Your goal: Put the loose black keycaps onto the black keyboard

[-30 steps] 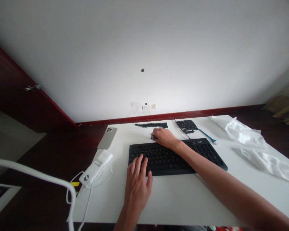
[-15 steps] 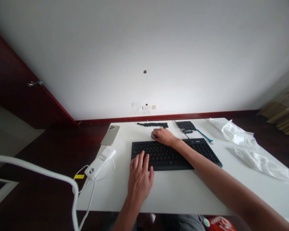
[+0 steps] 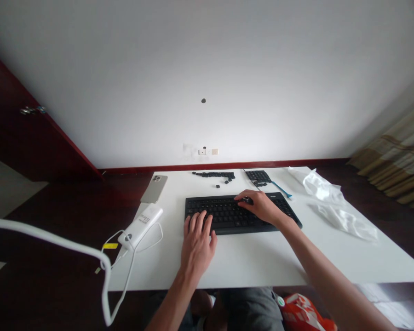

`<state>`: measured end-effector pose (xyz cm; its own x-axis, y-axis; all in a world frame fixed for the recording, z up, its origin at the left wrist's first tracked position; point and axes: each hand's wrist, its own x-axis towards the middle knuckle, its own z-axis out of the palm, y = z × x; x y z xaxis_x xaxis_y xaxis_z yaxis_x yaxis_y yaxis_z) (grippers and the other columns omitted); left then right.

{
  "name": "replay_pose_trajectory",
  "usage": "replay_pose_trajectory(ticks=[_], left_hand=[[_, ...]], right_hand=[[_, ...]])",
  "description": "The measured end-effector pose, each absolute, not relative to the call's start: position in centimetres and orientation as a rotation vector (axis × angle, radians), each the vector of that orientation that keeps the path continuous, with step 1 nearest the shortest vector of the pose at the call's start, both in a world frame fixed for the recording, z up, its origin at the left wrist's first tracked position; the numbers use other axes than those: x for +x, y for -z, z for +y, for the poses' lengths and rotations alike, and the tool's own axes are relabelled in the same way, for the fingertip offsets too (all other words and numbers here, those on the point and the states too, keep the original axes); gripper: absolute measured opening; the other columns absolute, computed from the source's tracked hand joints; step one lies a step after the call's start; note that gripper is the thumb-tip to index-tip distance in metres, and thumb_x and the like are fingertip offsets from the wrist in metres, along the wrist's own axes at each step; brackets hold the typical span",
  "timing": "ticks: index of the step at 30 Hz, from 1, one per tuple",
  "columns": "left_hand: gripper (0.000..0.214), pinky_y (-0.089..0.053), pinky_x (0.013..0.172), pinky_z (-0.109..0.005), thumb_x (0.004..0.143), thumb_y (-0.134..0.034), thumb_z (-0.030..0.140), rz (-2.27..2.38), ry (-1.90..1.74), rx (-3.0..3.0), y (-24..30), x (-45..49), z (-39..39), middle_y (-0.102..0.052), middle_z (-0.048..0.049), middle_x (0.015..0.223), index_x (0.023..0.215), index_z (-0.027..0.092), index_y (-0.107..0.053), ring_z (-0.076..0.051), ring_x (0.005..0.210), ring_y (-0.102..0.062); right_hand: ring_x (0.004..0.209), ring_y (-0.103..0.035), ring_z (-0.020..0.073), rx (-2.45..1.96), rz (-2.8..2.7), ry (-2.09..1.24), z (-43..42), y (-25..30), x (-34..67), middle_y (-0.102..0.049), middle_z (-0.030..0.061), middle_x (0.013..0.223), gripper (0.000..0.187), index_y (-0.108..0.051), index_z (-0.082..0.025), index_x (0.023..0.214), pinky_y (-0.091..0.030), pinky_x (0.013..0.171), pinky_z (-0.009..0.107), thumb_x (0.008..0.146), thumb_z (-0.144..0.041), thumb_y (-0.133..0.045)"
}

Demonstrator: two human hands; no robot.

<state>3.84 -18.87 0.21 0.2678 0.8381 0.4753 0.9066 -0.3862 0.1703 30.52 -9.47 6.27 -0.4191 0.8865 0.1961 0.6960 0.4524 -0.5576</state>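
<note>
A black keyboard (image 3: 227,225) lies on the white table in front of me. My left hand (image 3: 197,239) rests on its left end and front edge, fingers spread over the keys and holding nothing. Over the upper middle keys is my right hand (image 3: 258,204), thumb and fingers drawn together. A small dark thing (image 3: 247,200) shows between them, too unclear to name. Behind the keyboard, loose black keycaps (image 3: 215,174) lie in a row, and a single keycap (image 3: 217,186) sits nearer. More keycaps (image 3: 257,176) form a block to the right, beside a blue tool (image 3: 282,189).
A phone (image 3: 154,189) and a white power strip (image 3: 143,225) with cables lie on the left. A thick white cable (image 3: 48,234) crosses the lower left. Crumpled clear plastic bags (image 3: 345,223) lie at the right; a wall (image 3: 227,59) stands behind the table (image 3: 248,262).
My right hand has come back from behind the keyboard to over its upper middle keys. Single keycaps behind the keyboard now show. My left hand stays in place; the view has shifted slightly.
</note>
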Motion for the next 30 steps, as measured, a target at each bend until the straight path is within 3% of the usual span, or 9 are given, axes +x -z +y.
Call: replay_pose_trajectory(ticks=[9, 18, 30], left_hand=[[0.046, -0.041, 0.116, -0.055, 0.097, -0.052, 0.022, -1.658, 0.817, -2.396, 0.0, 3.7, -18.8, -0.059, -0.0143, 0.143, 0.143, 0.015, -0.056, -0.031, 0.134, -0.052], [0.047, -0.039, 0.117, -0.056, 0.099, -0.051, 0.023, -1.678, 0.809, -2.416, -0.1, 3.7, -18.7, -0.059, -0.0146, 0.143, 0.145, 0.015, -0.054, -0.032, 0.134, -0.051], [0.046, -0.039, 0.117, -0.055, 0.099, -0.050, 0.026, -1.708, 0.756, -2.422, -0.3, 3.7, -18.9, -0.059, -0.0141, 0.144, 0.144, 0.015, -0.056, -0.033, 0.134, -0.051]], right_hand=[[0.110, -0.071, 0.0222, -1.423, -2.199, -0.524, -11.4, -4.7, 29.2, -0.076, 0.0045, 0.121, 0.025, -0.073, -0.023, 0.118, -0.052, 0.100, 0.034, 0.094, -0.028, -0.065], [0.099, -0.074, 0.0230, -1.503, -2.181, -0.512, -10.4, -4.4, 29.4, -0.080, 0.0023, 0.106, 0.017, -0.078, -0.025, 0.105, -0.054, 0.095, 0.035, 0.090, -0.025, -0.071], [0.092, -0.074, 0.0229, -1.632, -2.426, -0.338, -9.4, -5.8, 28.3, -0.080, 0.0038, 0.097, 0.013, -0.079, -0.026, 0.101, -0.051, 0.079, 0.029, 0.089, -0.026, -0.073]])
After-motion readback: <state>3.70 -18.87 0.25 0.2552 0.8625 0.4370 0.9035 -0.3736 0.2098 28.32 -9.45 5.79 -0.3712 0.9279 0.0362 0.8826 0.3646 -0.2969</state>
